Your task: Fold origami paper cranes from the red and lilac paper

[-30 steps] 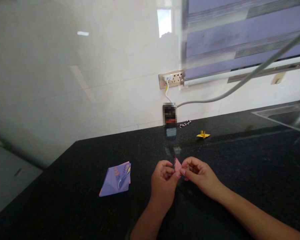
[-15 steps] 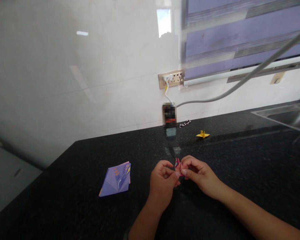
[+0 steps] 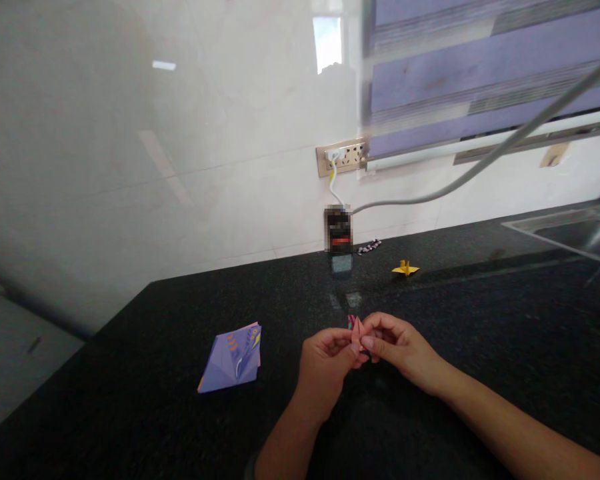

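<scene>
My left hand (image 3: 325, 365) and my right hand (image 3: 397, 348) meet over the black counter (image 3: 145, 427), both pinching a small folded pink paper piece (image 3: 356, 329) between thumbs and fingertips. The paper sticks up a little above the fingers; most of it is hidden inside the pinch. To the left of my left hand lies a stack of purple patterned paper sheets (image 3: 233, 358), flat on the counter and apart from both hands.
A small yellow folded paper figure (image 3: 405, 269) sits further back on the counter. A dark device (image 3: 339, 232) stands against the wall, cabled to a wall socket (image 3: 343, 157). A sink edge (image 3: 565, 230) is at the right. A grey cable (image 3: 505, 143) crosses the upper right.
The hands stay together on the pink paper; the fingers have shifted slightly and the paper tip has turned a little between them. Nothing else has moved.
</scene>
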### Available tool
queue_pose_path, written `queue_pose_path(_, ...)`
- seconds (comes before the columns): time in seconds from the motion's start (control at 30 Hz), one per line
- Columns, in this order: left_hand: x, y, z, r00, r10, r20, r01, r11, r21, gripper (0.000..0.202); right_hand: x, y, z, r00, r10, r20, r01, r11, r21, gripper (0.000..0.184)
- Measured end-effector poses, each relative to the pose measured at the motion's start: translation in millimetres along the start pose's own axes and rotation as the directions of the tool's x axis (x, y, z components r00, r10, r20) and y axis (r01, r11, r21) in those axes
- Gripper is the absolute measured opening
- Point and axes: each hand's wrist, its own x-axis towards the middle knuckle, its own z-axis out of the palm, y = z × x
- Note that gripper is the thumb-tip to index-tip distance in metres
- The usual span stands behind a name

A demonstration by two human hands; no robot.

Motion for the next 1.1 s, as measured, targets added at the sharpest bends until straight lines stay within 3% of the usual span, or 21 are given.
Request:
queue_pose_path(0.23, -0.5, -4.1, -1.4, 1.0, 0.002, -0.007, -0.002, 0.996, -0.089, 0.01, -2.0, -1.7, 0.3, 1.0, -0.001, 0.001, 0.001, 0.997, 0.071, 0.01)
queue_pose_path(0.57, -1.8, -5.2, -4.7, 0.995, -0.036, 0.088, 0.049, 0.987, -0.152, 0.004, -3.0, -2.9, 1.2, 0.997, -0.058, 0.043, 0.053, 0.992, 0.113, 0.004)
queue_pose_path(0.7, -0.5, -3.7, -4.7, 0.991, -0.063, 0.121, 0.085, 0.98, -0.179, 0.01, -2.5, -3.2, -0.3, 0.992, -0.122, 0.042, 0.12, 0.991, 0.053, 0.006)
queue_pose_path(0.9, 2.2, -5.2, -4.1, 0.998, -0.051, 0.039, 0.057, 0.987, -0.147, 0.021, -2.3, -3.5, -2.4, 0.968, -0.247, 0.031, 0.249, 0.957, -0.149, 0.008)
queue_pose_path(1.0, 2.8, -6.3, -5.2, 0.999, -0.02, 0.033, 0.024, 0.991, -0.132, 0.022, -2.2, -3.3, -1.4, 0.979, -0.202, 0.023, 0.202, 0.966, -0.161, 0.005)
queue_pose_path(1.1, 3.2, -6.7, -5.1, 0.999, 0.039, 0.0, -0.039, 0.993, -0.111, 0.021, -1.1, -2.2, 0.9, 0.996, -0.083, -0.038, 0.083, 0.997, -0.005, 0.014)
